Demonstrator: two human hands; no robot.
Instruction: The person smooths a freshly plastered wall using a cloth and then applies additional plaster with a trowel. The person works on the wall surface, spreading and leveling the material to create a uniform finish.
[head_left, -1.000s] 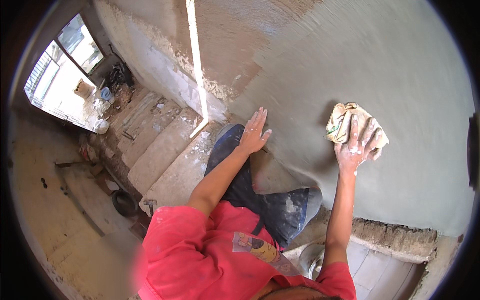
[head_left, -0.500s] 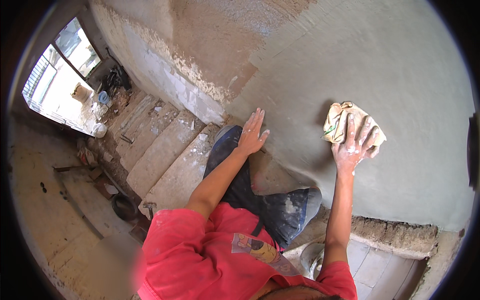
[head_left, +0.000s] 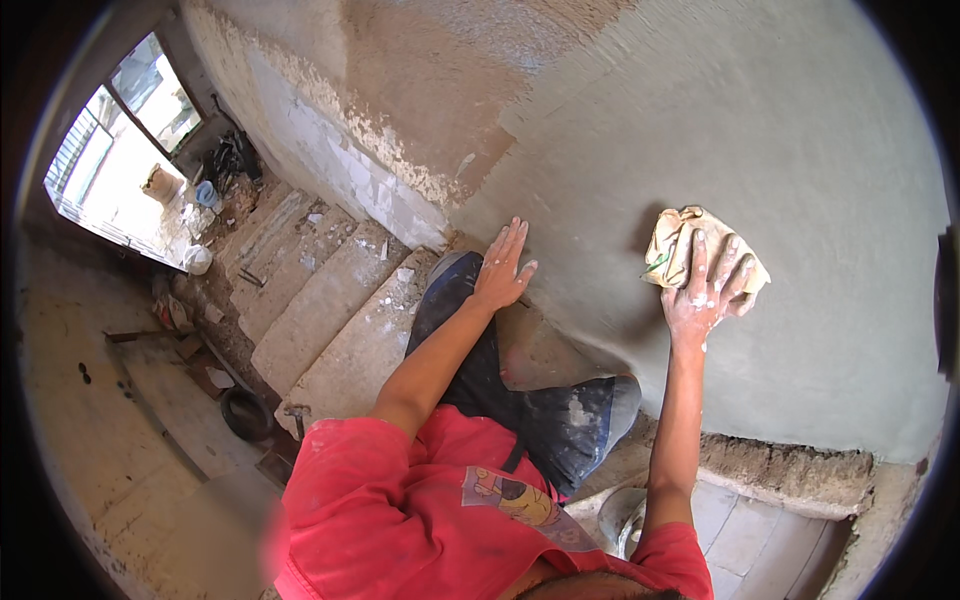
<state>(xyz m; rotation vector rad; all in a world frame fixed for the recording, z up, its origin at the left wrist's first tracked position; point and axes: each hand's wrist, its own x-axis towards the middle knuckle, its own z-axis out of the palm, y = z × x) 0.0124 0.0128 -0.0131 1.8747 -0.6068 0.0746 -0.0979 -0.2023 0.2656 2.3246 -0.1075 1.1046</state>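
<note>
My right hand (head_left: 700, 300), speckled with white, presses a crumpled, folded beige sheet (head_left: 672, 243) against the smooth grey plastered wall (head_left: 830, 200). Its fingers lie spread over the sheet, which has a small green mark at its left edge. Whether the sheet is paper or cloth, I cannot tell. My left hand (head_left: 503, 268) is open with its fingers stretched out, over my bent knee and beside the lower edge of the plaster. Nothing is in it. My dark trousers (head_left: 570, 420) are smeared with pale splashes.
Worn stairs (head_left: 320, 310) with loose chips run down to the left toward a bright doorway (head_left: 110, 170). A light blue bucket (head_left: 207, 194) stands near it. By my right forearm is a metallic container (head_left: 622, 515). A rough ledge (head_left: 790, 470) borders pale floor tiles (head_left: 745, 530).
</note>
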